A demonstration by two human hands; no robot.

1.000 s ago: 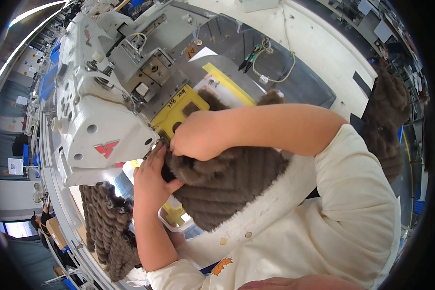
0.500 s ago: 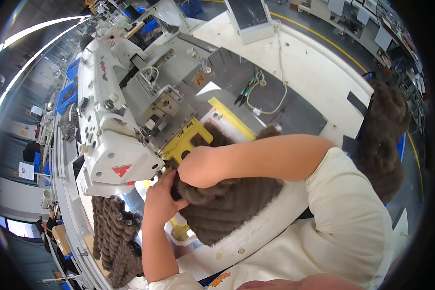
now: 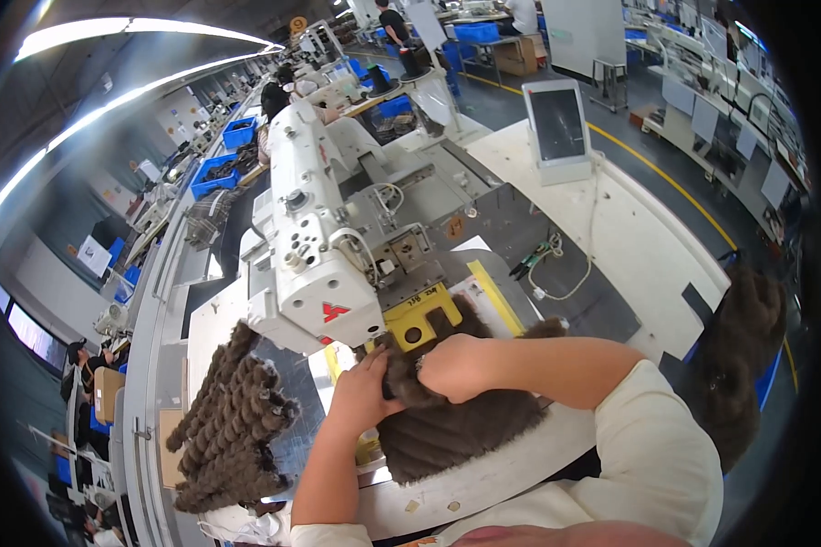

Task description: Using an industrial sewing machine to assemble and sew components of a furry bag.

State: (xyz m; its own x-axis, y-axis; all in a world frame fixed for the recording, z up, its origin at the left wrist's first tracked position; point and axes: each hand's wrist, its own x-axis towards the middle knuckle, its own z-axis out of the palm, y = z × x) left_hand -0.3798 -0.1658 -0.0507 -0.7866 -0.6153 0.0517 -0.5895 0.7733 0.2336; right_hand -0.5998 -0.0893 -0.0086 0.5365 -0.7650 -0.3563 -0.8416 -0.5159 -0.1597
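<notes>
A brown, ribbed fur piece (image 3: 465,436) lies on the sewing machine's bed in front of me, partly folded up under my hands. My right hand (image 3: 456,368) is closed in a fist on the fold, its fingertips hidden. On the fold's left side, my left hand (image 3: 359,394) has its fingers along the fur and its thumb across from them, with fur between. Its fingertips reach close to the needle area under the white sewing machine head (image 3: 324,283). Just beyond my hands is a yellow plate (image 3: 416,330) with cut-outs, lying over part of the fur.
More brown fur pieces (image 3: 233,424) are heaped at the left. Another dark fur bundle (image 3: 734,365) hangs at the right edge. Green-handled snips (image 3: 531,260) and a white cord lie on the grey table plate. A tablet-like screen (image 3: 557,128) stands behind. Blue bins (image 3: 214,175) line the far left.
The view has tilted up and turned, so the machine and my hands appear lower and further right. Both hands keep their places on the fur by the needle area.
</notes>
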